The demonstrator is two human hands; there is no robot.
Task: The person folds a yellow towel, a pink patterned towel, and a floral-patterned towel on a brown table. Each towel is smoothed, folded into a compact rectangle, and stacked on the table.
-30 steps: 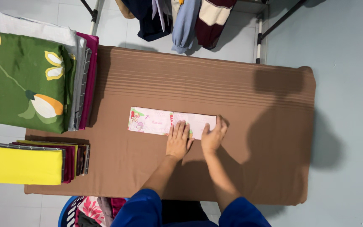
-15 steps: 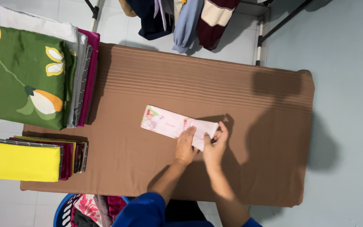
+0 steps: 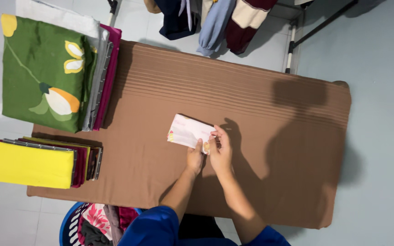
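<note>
Your left hand (image 3: 195, 159) and right hand (image 3: 220, 152) both pinch the cloth's (image 3: 189, 131) near-right end — its length runs up-left.

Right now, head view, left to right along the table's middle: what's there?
Yellow folded cloth → dark red folded stack → pink printed folded cloth → left hand → right hand → bare brown table cover.

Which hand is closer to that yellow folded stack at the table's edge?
Left. The left hand holds the pink cloth on the side toward the yellow stack; the right hand grips it just beyond, farther away.
</note>
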